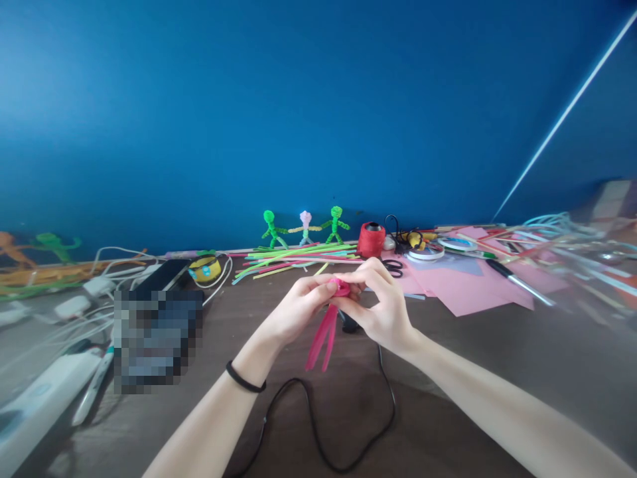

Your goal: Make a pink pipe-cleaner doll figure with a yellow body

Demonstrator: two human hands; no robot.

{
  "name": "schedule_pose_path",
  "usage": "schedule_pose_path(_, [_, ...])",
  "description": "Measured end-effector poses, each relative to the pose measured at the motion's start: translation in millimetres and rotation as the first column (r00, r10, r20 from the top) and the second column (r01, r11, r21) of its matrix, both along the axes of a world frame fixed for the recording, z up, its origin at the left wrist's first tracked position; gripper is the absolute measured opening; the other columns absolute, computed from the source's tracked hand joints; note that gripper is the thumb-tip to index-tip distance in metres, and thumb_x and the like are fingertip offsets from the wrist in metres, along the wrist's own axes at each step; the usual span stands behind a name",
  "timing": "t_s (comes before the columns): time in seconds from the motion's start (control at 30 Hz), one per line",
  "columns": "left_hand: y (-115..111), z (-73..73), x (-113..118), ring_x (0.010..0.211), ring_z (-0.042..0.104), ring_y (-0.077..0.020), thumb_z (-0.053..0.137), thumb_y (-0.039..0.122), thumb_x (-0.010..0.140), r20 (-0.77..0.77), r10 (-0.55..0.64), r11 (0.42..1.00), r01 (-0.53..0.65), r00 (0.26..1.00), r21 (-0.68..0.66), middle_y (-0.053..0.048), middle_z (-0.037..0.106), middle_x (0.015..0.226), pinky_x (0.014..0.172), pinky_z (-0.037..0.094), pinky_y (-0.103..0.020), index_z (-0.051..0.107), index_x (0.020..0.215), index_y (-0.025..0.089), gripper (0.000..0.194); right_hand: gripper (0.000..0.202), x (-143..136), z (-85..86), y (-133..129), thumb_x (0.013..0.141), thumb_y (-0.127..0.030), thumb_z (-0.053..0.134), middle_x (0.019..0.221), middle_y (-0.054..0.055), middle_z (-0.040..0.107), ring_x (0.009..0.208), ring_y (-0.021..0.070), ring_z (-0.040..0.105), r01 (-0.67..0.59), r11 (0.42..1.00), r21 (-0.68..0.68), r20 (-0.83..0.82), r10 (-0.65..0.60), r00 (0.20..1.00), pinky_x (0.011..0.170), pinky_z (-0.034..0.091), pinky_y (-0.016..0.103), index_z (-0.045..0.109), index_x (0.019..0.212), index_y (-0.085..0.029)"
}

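Note:
Over the middle of the table, both hands pinch a bundle of pink pipe cleaners (323, 342). A small rounded coil of it sits between the fingertips, and the loose ends hang down below. My left hand (302, 304) grips the coil from the left with thumb and fingers closed. From the right, my right hand (382, 307) is closed on the same coil, its thumb underneath. The fingers partly cover the coil. Just behind and below the hands lies a black object (350, 324), mostly hidden, near a black cable (308, 398).
Three pipe-cleaner figures, one a green figure (269, 229), stand by the blue wall behind loose pipe cleaners (298, 255). Rightward are a red spool (372, 240), scissors (393, 268), pink paper (462, 292) and a marker (517, 280). White cables and a power strip (44, 398) lie left.

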State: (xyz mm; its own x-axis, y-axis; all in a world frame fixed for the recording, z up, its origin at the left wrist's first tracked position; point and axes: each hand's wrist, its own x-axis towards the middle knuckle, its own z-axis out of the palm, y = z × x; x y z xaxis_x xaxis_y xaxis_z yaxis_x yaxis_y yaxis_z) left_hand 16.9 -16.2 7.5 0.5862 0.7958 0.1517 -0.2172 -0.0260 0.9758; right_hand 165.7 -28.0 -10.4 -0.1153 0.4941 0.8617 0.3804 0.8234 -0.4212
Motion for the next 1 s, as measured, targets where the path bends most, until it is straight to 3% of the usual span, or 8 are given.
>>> schedule_pose_path(0.37, [8, -14.0, 0, 0.089, 0.058, -0.0205, 0.053, 0.029, 0.079, 0.023, 0.052, 0.998, -0.051, 0.998, -0.040, -0.010, 0.066, 0.092, 0.079, 0.042, -0.030, 0.065, 0.095, 0.010, 0.028, 0.014, -1, -6.1, 6, 0.074, -0.021, 0.062, 0.070, 0.000, 0.048, 0.067, 0.0138, 0.048, 0.023, 1.000, -0.018, 0.054, -0.022, 0.998, 0.062, 0.045, 0.029, 0.058, 0.087, -0.021])
schedule_pose_path(0.5, [10, -14.1, 0, 0.086, 0.058, -0.0204, 0.054, 0.030, 0.077, 0.022, 0.072, 0.995, -0.070, 0.997, -0.075, -0.010, 0.066, 0.091, 0.078, 0.042, -0.030, 0.065, 0.091, 0.011, 0.026, 0.013, 0, -5.6, 8, 0.075, -0.024, 0.062, 0.077, 0.002, 0.051, 0.072, 0.0145, 0.050, 0.026, 0.994, -0.111, 0.060, -0.019, 0.998, 0.067, 0.044, 0.029, 0.057, 0.087, -0.021])
schedule_pose_path(0.67, [23, -15.8, -10, 0.075, 0.060, -0.0170, 0.054, 0.028, 0.076, 0.104, 0.260, 0.950, -0.234, 0.960, -0.208, -0.006, 0.065, 0.074, 0.070, 0.045, -0.026, 0.065, 0.082, 0.011, 0.021, 0.014, 5, -22.5, 22, 0.086, -0.022, 0.042, 0.080, 0.002, 0.051, 0.069, 0.0132, 0.050, 0.136, 0.963, -0.233, 0.043, -0.129, 0.991, 0.065, 0.041, 0.026, 0.052, 0.096, -0.019])
schedule_pose_path(0.77, [33, -15.6, -19, 0.068, 0.059, -0.0137, 0.050, 0.023, 0.077, 0.203, 0.405, 0.872, -0.309, 0.892, -0.380, -0.003, 0.062, 0.066, 0.066, 0.047, -0.024, 0.063, 0.074, 0.011, 0.018, 0.011, 7, -43.4, 32, 0.082, -0.020, 0.045, 0.080, 0.003, 0.052, 0.067, 0.0136, 0.050, 0.211, 0.947, -0.241, 0.180, -0.170, 0.969, 0.062, 0.039, 0.025, 0.050, 0.091, -0.018])
schedule_pose_path(0.83, [36, -13.9, -24, 0.062, 0.058, -0.0114, 0.047, 0.021, 0.078, 0.265, 0.450, 0.839, -0.302, 0.853, -0.453, -0.003, 0.060, 0.064, 0.064, 0.047, -0.023, 0.061, 0.074, 0.010, 0.019, 0.008, 6, -55.1, 36, 0.079, -0.019, 0.047, 0.068, 0.000, 0.051, 0.059, 0.0124, 0.049, 0.238, 0.935, -0.262, 0.343, -0.140, 0.929, 0.056, 0.036, 0.023, 0.052, 0.085, -0.018])
schedule_pose_path(1.0, [38, -10.4, -31, 0.056, 0.055, -0.0090, 0.044, 0.017, 0.079, 0.352, 0.469, 0.834, -0.275, 0.810, -0.478, -0.001, 0.057, 0.063, 0.061, 0.049, -0.022, 0.059, 0.076, 0.010, 0.017, 0.010, 3, -64.9, 36, 0.078, -0.018, 0.049, 0.074, 0.000, 0.054, 0.059, 0.0092, 0.051, 0.138, 0.946, -0.292, 0.544, 0.046, 0.838, 0.055, 0.033, 0.020, 0.057, 0.074, -0.019])
